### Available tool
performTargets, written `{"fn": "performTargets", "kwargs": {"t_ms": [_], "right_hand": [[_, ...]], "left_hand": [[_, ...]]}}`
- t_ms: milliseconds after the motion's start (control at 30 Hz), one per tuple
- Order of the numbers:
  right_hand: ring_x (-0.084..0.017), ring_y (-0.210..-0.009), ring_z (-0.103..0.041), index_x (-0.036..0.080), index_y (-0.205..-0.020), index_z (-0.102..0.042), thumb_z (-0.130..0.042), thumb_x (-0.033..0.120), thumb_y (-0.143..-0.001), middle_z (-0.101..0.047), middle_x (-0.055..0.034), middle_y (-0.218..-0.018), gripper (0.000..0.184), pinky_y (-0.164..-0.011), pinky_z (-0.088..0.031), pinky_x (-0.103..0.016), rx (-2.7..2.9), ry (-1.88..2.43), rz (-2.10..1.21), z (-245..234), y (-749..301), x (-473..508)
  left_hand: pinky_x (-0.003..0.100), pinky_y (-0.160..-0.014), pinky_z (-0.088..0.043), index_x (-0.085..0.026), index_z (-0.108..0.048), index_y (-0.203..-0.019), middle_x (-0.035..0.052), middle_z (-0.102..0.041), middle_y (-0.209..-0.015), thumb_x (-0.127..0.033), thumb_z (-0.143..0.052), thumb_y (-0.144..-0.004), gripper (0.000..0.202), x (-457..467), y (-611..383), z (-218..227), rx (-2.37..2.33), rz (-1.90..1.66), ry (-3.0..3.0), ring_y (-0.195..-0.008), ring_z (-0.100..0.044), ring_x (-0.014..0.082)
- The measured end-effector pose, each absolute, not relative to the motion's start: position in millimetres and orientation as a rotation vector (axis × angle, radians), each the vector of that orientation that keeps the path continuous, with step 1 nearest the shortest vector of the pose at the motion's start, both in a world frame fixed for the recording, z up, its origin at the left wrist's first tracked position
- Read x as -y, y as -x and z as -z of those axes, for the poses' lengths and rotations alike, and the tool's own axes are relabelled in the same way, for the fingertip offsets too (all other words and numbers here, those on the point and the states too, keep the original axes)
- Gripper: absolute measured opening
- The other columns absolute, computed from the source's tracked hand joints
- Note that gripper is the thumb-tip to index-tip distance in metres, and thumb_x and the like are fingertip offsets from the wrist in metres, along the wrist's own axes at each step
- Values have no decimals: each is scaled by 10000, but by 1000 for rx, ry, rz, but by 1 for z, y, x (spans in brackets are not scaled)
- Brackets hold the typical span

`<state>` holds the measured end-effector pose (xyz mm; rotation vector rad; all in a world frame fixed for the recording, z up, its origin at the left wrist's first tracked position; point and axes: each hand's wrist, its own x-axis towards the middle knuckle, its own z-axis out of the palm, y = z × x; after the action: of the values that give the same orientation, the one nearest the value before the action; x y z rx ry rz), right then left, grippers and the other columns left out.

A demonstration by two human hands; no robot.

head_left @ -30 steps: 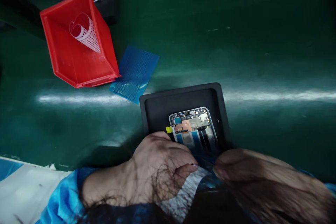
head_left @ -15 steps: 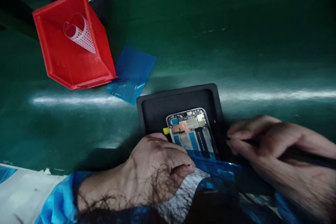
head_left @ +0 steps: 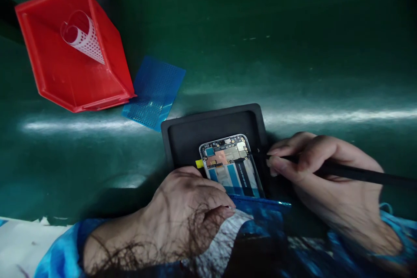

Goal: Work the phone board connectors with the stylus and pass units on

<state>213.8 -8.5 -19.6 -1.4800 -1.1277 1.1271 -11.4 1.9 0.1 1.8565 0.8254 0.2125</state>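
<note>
An opened phone [head_left: 228, 165] with bare circuit boards lies in a black tray [head_left: 195, 132] on the green bench. My left hand [head_left: 185, 208] rests closed over the phone's near left part, its fingertips hidden. At the phone's near end a blue film [head_left: 260, 204] sticks out beside this hand's thumb. My right hand [head_left: 319, 178] pinches a thin black tool [head_left: 358, 174] like a pen. The tool's tip sits at the tray's right rim, just right of the phone.
A red plastic bin [head_left: 74, 87] stands at the far left with a curled dotted white sheet [head_left: 81, 37] inside. A blue dotted sheet [head_left: 153, 93] lies flat beside it. Dark trays sit along the far edge. White paper [head_left: 19, 243] lies at the near left.
My right hand has come up from the near edge, now holding the black tool, and has moved left to the tray's right rim. The left hand has stayed on the phone.
</note>
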Motion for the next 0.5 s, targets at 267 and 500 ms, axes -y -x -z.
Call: {"fn": "performTargets", "kwargs": {"t_ms": [267, 500], "right_hand": [[-165, -735, -654, 300, -704, -584, -734, 108, -673, -656, 18, -759, 245, -653, -582, -265, 1310, 1443, -1115, 8, -223, 14], [-197, -645, -699, 361, -740, -599, -618, 299, -808, -686, -23, -779, 94, -522, -607, -209, 1732, 1270, -1299, -10, -225, 39]], "left_hand": [[254, -749, -458, -249, -596, -771, -62, -769, -858, -261, -585, -885, 116, -1, 12, 0, -834, -275, -1876, -725, -694, 99], [292, -729, -452, -245, -598, -754, -55, -736, -756, -255, -548, -892, 147, -4, 10, -3, -806, -206, -1855, -635, -640, 118]]}}
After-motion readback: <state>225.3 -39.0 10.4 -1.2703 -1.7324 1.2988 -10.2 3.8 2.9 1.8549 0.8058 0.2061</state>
